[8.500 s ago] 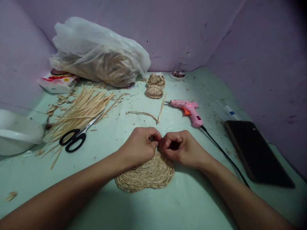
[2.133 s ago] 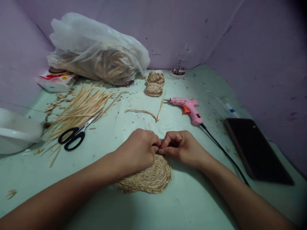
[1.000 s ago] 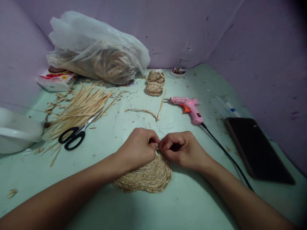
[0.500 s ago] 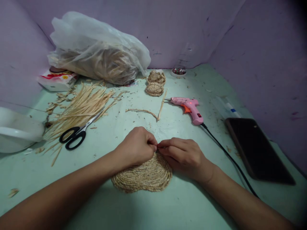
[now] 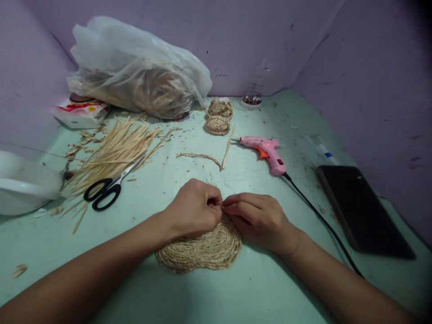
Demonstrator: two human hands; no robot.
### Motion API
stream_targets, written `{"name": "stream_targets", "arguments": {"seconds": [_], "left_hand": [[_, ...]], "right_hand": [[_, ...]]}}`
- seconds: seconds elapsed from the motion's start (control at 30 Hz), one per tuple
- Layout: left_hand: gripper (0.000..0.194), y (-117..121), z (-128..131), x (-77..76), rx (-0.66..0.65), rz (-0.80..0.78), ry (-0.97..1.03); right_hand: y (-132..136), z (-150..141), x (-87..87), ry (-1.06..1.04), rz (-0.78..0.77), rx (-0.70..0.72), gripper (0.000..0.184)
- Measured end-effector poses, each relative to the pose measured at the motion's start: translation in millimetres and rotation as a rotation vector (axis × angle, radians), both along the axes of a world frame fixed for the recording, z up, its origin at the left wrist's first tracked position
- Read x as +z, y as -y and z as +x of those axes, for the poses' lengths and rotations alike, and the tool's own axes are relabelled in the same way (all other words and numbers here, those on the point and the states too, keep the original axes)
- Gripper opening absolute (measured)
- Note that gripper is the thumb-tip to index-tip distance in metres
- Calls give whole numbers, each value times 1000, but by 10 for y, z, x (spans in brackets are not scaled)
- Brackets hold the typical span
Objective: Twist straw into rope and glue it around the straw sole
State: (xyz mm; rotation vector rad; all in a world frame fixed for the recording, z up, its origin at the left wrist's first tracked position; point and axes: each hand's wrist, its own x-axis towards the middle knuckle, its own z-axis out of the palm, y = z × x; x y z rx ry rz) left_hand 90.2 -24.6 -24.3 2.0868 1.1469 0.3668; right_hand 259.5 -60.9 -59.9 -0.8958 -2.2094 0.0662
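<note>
A coiled mat of twisted straw cord [image 5: 202, 252] lies flat on the table in front of me, its far edge covered by my hands. My left hand [image 5: 195, 209] is closed in a pinch over that far edge. Right beside it, my right hand [image 5: 258, 218] pinches at the same spot, fingertips almost touching the left ones. Whatever sits between the fingers is too small and hidden to make out. Beyond the hands lie a short twisted cord [image 5: 199, 156] and a flat straw strip [image 5: 228, 148], their near ends meeting.
A pink glue gun [image 5: 261, 146], its light lit, trails a black cable. Black-handled scissors [image 5: 107, 193] lie by loose straw strips [image 5: 114, 148]. At right is a dark phone [image 5: 364, 211]; at left, a white container [image 5: 27, 186]. Small coiled pieces [image 5: 218, 125] and a plastic bag [image 5: 141, 72] stand behind.
My right hand has turned from a curled pinch to straighter, overlying fingers with its back up. The left hand keeps pinching at nearly the same spot. The mat has barely shifted.
</note>
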Motion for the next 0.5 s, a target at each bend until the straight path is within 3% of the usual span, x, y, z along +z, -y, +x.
{"name": "stream_targets", "arguments": {"seconds": [0.33, 0.5], "left_hand": [[17, -27, -4, -2, 95, -144, 45], [16, -1, -14, 62, 136, -55, -24]], "right_hand": [[12, -5, 16, -11, -31, -3, 8], [11, -17, 39, -39, -88, 3, 8]]}}
